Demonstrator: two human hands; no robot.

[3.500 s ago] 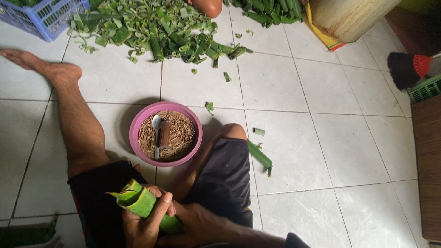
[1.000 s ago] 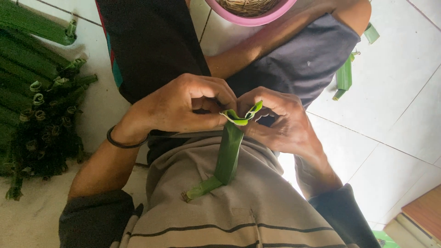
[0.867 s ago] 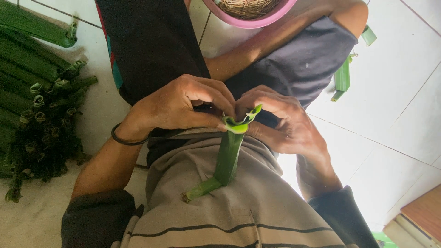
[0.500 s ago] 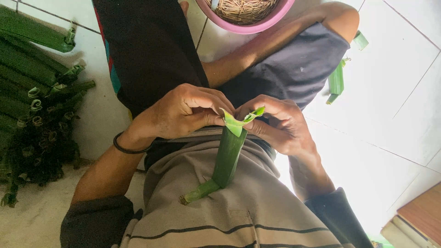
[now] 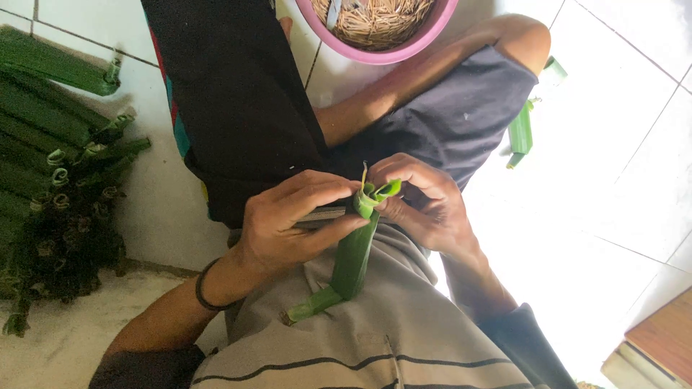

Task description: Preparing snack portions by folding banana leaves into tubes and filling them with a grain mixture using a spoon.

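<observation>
Both hands meet over the lap, pinched on the folded top of a rolled green leaf tube point(image 5: 355, 256). The left hand point(image 5: 288, 227) closes its fingers and thumb tightly on the tube's upper end from the left, and a thin grey flat object, too hidden to name, lies under its fingers. The right hand point(image 5: 425, 198) grips the same top from the right, its fingertips pressing the curled leaf flaps together. The tube stands tilted, its folded mouth up between the two hands and its lower stem end resting on the striped grey shirt point(image 5: 375, 346), just near of the grip.

A dark band point(image 5: 205, 284) circles the left wrist. Beyond the hands lie the person's legs in dark shorts point(image 5: 245, 108), one knee bent off to the far right. At the far edge of the floor sits a pink bowl point(image 5: 404, 50) filled with thin tan sticks, a pale handle poking up in it. To the left, on the white tiled floor point(image 5: 620, 144), a heap of finished leaf tubes point(image 5: 58, 166) lies stacked side by side, curled ends showing. A loose green leaf piece point(image 5: 520, 130) rests on the tiles to the right of the bent knee. A wooden edge point(image 5: 659, 338) shows at the near right corner.
</observation>
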